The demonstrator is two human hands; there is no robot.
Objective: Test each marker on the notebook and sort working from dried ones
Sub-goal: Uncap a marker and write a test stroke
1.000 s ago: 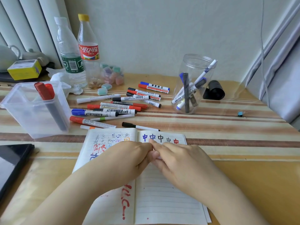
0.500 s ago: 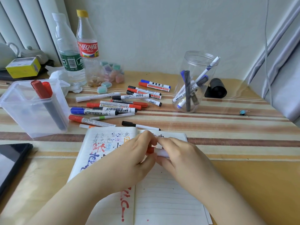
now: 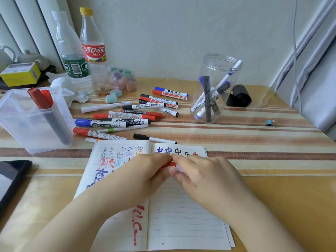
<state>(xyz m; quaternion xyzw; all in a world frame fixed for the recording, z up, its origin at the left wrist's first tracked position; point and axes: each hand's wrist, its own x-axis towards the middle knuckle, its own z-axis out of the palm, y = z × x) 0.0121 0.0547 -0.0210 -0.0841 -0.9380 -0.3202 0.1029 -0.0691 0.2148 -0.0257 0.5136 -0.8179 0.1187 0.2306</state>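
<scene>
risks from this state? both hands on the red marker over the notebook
1. Both hands cover the red marker; the grip is hidden, so a cap slip could smear the notebook.
2. Loose markers lie near the page's top edge, easily knocked.

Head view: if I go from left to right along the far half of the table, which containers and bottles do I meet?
Square plastic tub with red-capped markers → green-label bottle → red-label bottle → round clear jar holding markers → black roll.
</scene>
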